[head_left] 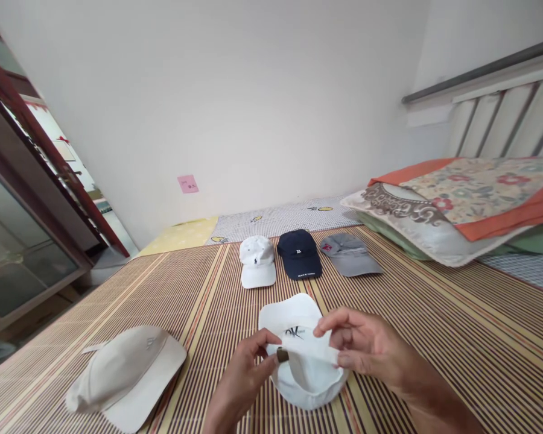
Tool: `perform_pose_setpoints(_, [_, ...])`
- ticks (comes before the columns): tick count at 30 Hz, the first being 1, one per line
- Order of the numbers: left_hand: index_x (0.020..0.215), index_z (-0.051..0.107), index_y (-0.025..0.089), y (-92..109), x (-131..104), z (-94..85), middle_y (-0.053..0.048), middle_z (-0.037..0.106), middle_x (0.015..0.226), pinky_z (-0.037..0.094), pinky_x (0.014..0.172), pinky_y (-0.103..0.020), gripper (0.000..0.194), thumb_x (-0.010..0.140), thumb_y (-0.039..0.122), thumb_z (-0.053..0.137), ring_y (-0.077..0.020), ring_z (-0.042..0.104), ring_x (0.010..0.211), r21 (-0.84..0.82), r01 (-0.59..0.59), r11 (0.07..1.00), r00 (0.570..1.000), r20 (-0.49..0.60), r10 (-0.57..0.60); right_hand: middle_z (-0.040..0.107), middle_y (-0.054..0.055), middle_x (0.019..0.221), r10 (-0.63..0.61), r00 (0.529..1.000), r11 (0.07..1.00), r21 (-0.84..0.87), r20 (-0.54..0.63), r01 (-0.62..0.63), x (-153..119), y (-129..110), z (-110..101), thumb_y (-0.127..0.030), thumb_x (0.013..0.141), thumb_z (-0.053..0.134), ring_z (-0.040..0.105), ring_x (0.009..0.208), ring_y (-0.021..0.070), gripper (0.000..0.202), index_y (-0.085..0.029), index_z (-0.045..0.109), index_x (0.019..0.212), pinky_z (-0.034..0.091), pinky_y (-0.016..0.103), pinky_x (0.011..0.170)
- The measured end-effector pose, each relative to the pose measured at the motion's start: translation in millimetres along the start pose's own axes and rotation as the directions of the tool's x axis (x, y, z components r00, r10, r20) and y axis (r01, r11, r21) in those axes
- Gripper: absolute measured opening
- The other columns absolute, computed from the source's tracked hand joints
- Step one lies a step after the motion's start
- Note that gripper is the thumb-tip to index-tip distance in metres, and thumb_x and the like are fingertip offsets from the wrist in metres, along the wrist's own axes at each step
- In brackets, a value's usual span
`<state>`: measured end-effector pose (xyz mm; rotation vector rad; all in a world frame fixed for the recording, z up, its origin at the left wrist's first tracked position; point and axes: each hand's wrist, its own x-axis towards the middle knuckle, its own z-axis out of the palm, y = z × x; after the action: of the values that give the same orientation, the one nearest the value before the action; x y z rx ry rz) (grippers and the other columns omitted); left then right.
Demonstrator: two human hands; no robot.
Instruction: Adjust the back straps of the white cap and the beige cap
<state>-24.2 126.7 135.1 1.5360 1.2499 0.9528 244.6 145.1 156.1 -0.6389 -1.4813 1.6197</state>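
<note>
A white cap [308, 386] with dark lettering lies on the striped mat, its brim pointing away from me. My left hand [248, 374] pinches the cap's strap at the left, beside a dark metal buckle [282, 354]. At the right end of the strap is my right hand [362, 343], its thumb near the strap and its index finger raised over the cap. The strap stretches across the cap's opening between both hands. To the left rests a beige cap [127, 367], brim toward the lower right.
Beyond the white cap stand a small white cap [257, 262], a navy cap [299, 254] and a grey cap [350, 254] in a row. Pillows and folded covers [461, 205] lie at the right, by the wall [253, 108]. A glass-fronted cabinet [22, 247] stands far left.
</note>
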Motion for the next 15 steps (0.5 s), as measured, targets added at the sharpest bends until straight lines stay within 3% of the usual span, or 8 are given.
perform_pose_setpoints(4, [0.086, 0.07, 0.019, -3, 1, -1.5, 0.0, 0.06, 0.079, 0.037, 0.071, -0.029, 0.027, 0.088, 0.046, 0.073, -0.016, 0.048, 0.075, -0.079, -0.026, 0.997, 0.999, 0.035, 0.029, 0.07, 0.002, 0.092, -0.034, 0.999, 0.999, 0.016, -0.014, 0.034, -2, -3, 1, -0.043, 0.081, 0.085, 0.064, 0.084, 0.0146, 0.041, -0.025, 0.072, 0.115, 0.049, 0.025, 0.073])
perform_pose_setpoints(9, [0.086, 0.068, 0.019, -3, -2, -4.4, 0.0, 0.058, 0.078, 0.036, 0.068, -0.027, 0.029, 0.088, 0.047, 0.075, -0.0147, 0.048, 0.074, -0.175, -0.046, 0.983, 0.995, 0.082, 0.061, 0.073, 0.003, 0.095, -0.042, 0.999, 0.991, -0.128, -0.002, 0.042, 1, -8, 8, -0.041, 0.087, 0.077, 0.066, 0.09, 0.0173, 0.023, -0.022, 0.075, 0.1, 0.049, 0.029, 0.081])
perform_pose_setpoints(12, [0.084, 0.069, 0.018, -2, -3, -4.7, 0.0, 0.059, 0.077, 0.037, 0.068, -0.027, 0.03, 0.086, 0.047, 0.077, -0.0143, 0.048, 0.073, -0.219, -0.046, 0.975, 0.994, 0.088, 0.067, 0.07, 0.001, 0.083, -0.002, 1.0, 0.977, -0.212, 0.004, 0.003, 5, -4, 14, -0.035, 0.092, 0.067, 0.061, 0.076, 0.0153, 0.016, -0.02, 0.072, 0.094, 0.046, 0.029, 0.071])
perform_pose_setpoints(15, [0.085, 0.07, 0.018, -2, -3, -5.1, 0.001, 0.06, 0.077, 0.038, 0.069, -0.026, 0.029, 0.086, 0.046, 0.078, -0.0141, 0.05, 0.074, -0.245, -0.045, 0.968, 0.994, 0.088, 0.069, 0.057, -0.005, 0.066, 0.041, 0.998, 0.953, -0.298, -0.043, -0.052, 9, 2, 19, -0.033, 0.093, 0.061, 0.048, 0.06, 0.0124, 0.016, -0.02, 0.07, 0.096, 0.036, 0.027, 0.057])
